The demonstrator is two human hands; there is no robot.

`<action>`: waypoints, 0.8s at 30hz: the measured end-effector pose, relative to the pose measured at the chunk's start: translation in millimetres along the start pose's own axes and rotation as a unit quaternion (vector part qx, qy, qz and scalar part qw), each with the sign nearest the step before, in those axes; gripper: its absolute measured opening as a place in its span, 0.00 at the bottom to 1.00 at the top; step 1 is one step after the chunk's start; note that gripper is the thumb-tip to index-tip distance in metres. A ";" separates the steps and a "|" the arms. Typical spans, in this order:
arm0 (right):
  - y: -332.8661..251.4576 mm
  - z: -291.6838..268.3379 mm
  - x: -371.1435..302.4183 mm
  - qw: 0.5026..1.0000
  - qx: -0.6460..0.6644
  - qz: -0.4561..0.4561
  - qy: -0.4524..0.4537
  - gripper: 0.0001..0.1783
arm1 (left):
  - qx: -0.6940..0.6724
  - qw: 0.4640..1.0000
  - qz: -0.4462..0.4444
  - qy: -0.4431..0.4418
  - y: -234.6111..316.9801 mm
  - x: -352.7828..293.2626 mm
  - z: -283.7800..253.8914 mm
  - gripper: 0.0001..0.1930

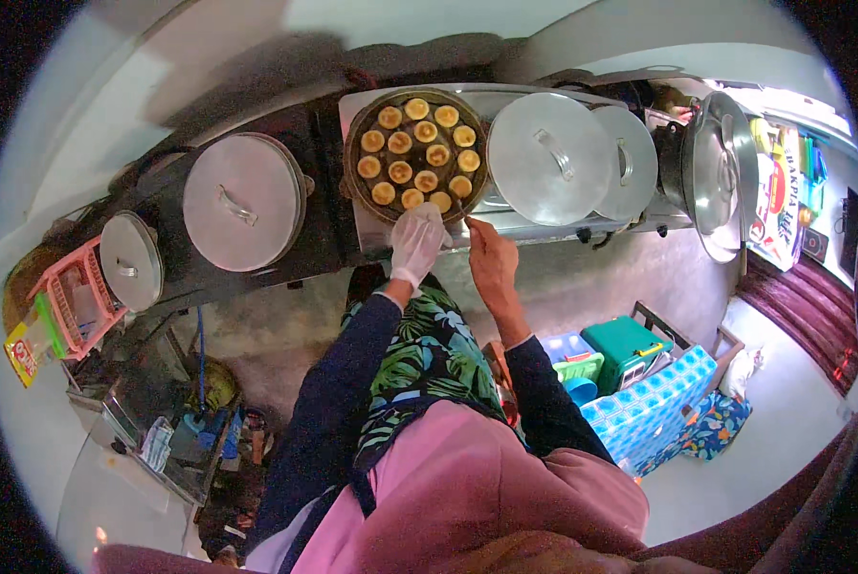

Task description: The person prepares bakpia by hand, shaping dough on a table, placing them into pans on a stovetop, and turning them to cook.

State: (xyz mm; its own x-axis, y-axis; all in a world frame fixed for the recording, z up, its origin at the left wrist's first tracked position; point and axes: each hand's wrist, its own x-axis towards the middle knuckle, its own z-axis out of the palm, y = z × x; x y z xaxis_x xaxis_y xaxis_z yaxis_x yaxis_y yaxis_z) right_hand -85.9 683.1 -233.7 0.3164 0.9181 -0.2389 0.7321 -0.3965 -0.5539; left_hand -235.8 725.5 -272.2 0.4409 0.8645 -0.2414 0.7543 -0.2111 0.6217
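A round dark pan [376, 198] holds several small round pastries [399, 143], most with browned tops. My left hand [417, 244], in a clear plastic glove, is at the pan's near rim, right beside a paler pastry [440, 202]. Its fingers blur together inside the glove, so their grip is hidden. My right hand [493, 260], bare, is closed around the end of a thin tool [460, 205]. The tool's dark, narrow end reaches over the near right part of the pan, close to the pastries; its exact kind is unclear.
Right of the pan, two lidded pans [544, 158] [630, 161] overlap on the metal stove. Further right stands a large pot [673, 167] with a shiny lid. Two more lidded pans [242, 206] [127, 258] and a pink basket [79, 297] are left. A green box [620, 349] sits low right.
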 end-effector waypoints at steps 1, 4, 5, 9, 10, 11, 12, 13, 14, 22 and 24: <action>0.6 -1.7 -2.8 1.000 0.001 -0.002 0.000 0.12 | 0.019 0.999 -0.017 -0.039 -7.3 -0.5 10.1 0.15; -5.9 -13.1 -17.1 0.994 0.099 0.031 -0.018 0.11 | 0.089 0.996 0.004 -0.032 -23.2 -5.4 24.2 0.25; -3.8 -17.4 -20.5 0.995 0.096 0.027 -0.029 0.12 | 0.114 0.990 0.058 0.054 -28.7 -10.3 28.8 0.25; 3.2 -24.9 -13.7 0.989 0.131 0.067 -0.009 0.13 | -0.062 0.984 -0.072 -0.149 -33.5 -16.8 12.5 0.24; 2.8 -25.0 -9.4 0.989 0.135 0.064 -0.007 0.13 | -0.049 0.989 -0.068 -0.119 -33.8 -17.6 14.4 0.23; 5.1 -23.2 -4.5 0.993 0.105 0.057 -0.013 0.13 | 0.006 0.993 -0.059 -0.099 -29.9 -16.7 17.9 0.23; 6.8 -21.4 -2.0 0.996 0.074 0.050 -0.018 0.13 | 0.063 0.993 -0.052 -0.079 -24.0 -15.8 16.8 0.23; 7.5 -18.8 -2.2 0.996 0.074 0.052 -0.017 0.13 | 0.062 0.993 -0.051 -0.081 -25.5 -17.1 21.6 0.23; 1.9 -13.0 -1.3 0.999 0.026 0.022 -0.018 0.13 | 0.141 0.990 0.015 0.016 -36.5 -23.5 32.2 0.23; -24.1 -35.3 -16.8 0.975 0.193 0.069 -0.080 0.13 | 0.225 0.971 0.064 0.044 -79.5 -41.3 58.8 0.22; 11.5 -35.8 -13.7 0.987 0.145 0.065 -0.034 0.12 | 0.131 0.991 0.020 -0.025 -31.7 -20.2 34.4 0.22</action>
State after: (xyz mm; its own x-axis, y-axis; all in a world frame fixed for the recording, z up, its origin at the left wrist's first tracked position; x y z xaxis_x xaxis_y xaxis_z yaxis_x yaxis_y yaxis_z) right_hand -60.3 665.9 -208.3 0.3475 0.8617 -0.3697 0.4820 -0.5024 -0.7179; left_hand -251.9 699.0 -312.7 0.4918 0.8303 -0.2620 0.8334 -0.3617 0.4179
